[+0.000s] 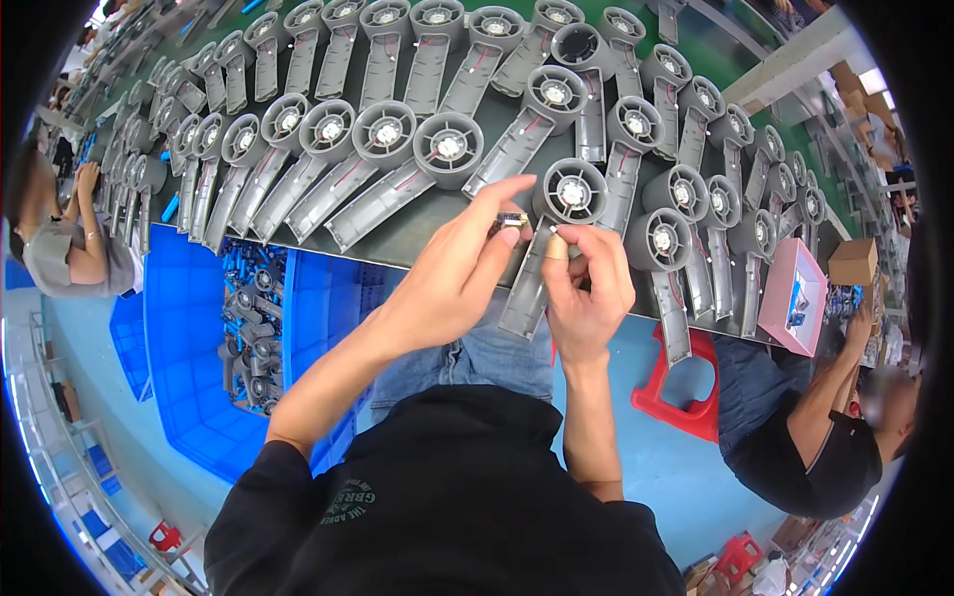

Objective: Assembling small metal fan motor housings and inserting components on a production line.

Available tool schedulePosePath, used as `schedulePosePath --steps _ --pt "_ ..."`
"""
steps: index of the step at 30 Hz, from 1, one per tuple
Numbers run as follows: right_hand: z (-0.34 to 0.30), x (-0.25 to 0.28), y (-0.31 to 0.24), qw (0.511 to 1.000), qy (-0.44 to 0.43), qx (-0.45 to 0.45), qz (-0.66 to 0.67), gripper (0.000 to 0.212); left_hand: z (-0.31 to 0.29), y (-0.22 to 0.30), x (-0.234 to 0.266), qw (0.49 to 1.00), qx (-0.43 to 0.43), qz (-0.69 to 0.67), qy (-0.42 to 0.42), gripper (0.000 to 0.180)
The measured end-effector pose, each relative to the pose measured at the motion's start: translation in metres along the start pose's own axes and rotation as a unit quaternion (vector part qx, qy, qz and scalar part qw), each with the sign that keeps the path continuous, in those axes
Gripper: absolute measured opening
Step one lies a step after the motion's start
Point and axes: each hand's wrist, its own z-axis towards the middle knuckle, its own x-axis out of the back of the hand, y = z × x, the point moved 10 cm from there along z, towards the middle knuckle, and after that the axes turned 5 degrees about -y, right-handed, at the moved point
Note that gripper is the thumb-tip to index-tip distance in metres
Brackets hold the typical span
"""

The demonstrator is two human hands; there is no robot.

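Note:
In front of me a grey fan housing, with a round spoked head and a trough-like handle, lies at the table's near edge. My left hand pinches a small dark circuit board between thumb and fingers, just left of that housing's head. Over the handle, close below the round head, my right hand has its thumb and forefinger drawn together at a small white connector. A tan finger cover wraps one of its digits. Any wire between the board and the connector is too small to make out.
Rows of similar grey fan housings cover the dark green table on both sides. Below its edge at left stands a blue bin of parts. A pink box, a red stool and a co-worker are at right; another person sits far left.

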Motion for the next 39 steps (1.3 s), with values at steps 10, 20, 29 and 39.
schedulePosePath --steps 10,20,29,39 --pt "0.005 -0.004 0.006 0.998 -0.027 -0.045 0.043 0.012 -0.003 -0.008 0.0 0.999 -0.038 0.003 -0.006 0.03" --pt "0.012 0.0 0.008 0.996 -0.07 -0.039 0.03 0.011 -0.003 -0.003 -0.009 0.991 -0.087 0.046 -0.087 0.035" --pt "0.016 -0.006 -0.004 0.994 -0.077 0.074 -0.018 0.016 -0.003 -0.006 -0.007 0.992 -0.073 0.08 -0.07 0.03" --pt "0.014 -0.003 -0.004 0.993 -0.065 0.1 -0.021 0.016 0.0 -0.001 -0.008 0.987 -0.098 0.081 -0.102 0.03"
